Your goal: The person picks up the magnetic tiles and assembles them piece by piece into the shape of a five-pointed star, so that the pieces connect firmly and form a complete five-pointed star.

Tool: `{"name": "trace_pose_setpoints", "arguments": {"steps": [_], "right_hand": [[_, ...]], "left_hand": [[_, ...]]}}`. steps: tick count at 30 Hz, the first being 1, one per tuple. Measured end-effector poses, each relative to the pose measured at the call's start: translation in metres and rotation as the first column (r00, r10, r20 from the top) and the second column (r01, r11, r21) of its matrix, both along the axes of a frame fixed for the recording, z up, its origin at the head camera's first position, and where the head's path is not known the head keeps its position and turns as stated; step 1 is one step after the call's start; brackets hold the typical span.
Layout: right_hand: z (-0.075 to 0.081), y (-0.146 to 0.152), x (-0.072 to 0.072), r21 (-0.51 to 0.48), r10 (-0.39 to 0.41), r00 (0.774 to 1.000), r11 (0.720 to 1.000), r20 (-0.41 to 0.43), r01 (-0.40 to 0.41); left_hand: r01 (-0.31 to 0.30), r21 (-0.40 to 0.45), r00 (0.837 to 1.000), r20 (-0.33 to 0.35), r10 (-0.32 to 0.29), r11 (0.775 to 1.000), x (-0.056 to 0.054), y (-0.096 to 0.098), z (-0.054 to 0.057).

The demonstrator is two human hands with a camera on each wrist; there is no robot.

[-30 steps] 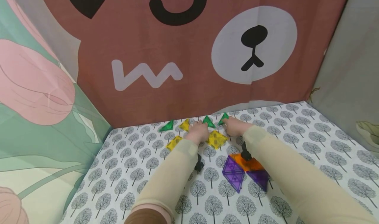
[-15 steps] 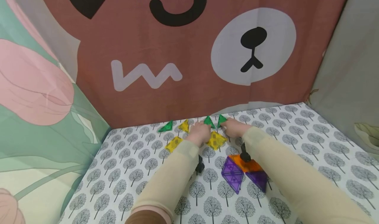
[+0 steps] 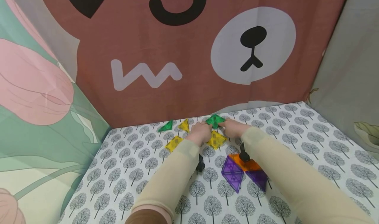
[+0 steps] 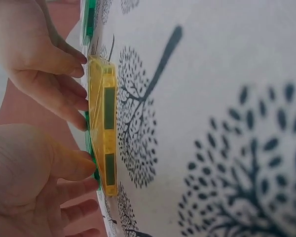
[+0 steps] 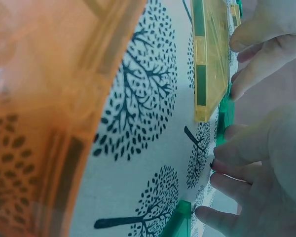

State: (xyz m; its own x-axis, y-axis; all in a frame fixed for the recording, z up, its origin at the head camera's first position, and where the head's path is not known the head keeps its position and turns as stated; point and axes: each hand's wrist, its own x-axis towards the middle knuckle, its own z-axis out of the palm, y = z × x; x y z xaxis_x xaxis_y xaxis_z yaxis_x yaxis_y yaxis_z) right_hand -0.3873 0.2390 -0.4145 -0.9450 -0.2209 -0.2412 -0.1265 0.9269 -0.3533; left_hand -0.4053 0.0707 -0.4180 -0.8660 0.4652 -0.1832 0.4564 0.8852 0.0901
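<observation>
Green tiles: two triangles lying on the tree-print cloth at the far side of the table, their sides looking to meet in the head view, between the two hands.
Left hand: at the left side of the green tiles, fingertips touching; in its wrist view the thumb points at the tile edge and the other fingers stand a little spread. Whether it pinches I cannot tell.
Right hand: at the right side of the green tiles, a fingertip on the edge, the outer fingers apart in its wrist view. Whether thumb and finger pinch I cannot tell.
Yellow diamond: flat on the cloth, just on the near side of the green tiles, between the hands.
Other yellow: a yellow triangle and a second yellow piece, both left of the left hand.
Other green: a green triangle farther left; a green edge shows below the right hand in the right wrist view.
Near group: an orange tile with purple tiles at its left and a purple triangle below its right part, partly behind the right sleeve.
Backdrop: a brown curtain with a bear face.
</observation>
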Motion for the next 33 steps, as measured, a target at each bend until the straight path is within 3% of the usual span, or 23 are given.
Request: {"name": "trace_pose_setpoints", "arguments": {"steps": [15,23,28,30,33], "right_hand": [[0.010,-0.016,-0.005,-0.003,0.018,0.999,1.000,0.029,-0.017],[0.027,-0.039,-0.008,0.107,0.067,0.996,0.992,-0.052,-0.061],[0.031,-0.061,-0.011,0.058,0.066,0.998,0.996,-0.022,-0.064],[0.030,-0.069,-0.012,0.060,0.085,0.996,0.995,-0.037,-0.083],[0.026,-0.081,-0.015,0.037,0.107,0.992,0.994,-0.066,-0.105]], "left_hand": [[-0.021,-0.025,1.000,-0.008,0.021,0.999,-0.002,-0.014,0.009],[-0.069,0.054,0.998,0.010,0.069,0.996,-0.003,-0.020,0.015],[-0.137,0.095,0.989,-0.040,0.141,0.986,-0.006,-0.050,0.031],[-0.203,0.134,0.976,-0.050,0.211,0.970,-0.009,-0.069,0.036],[-0.297,0.203,0.951,-0.021,0.307,0.933,-0.013,-0.101,0.035]]}}
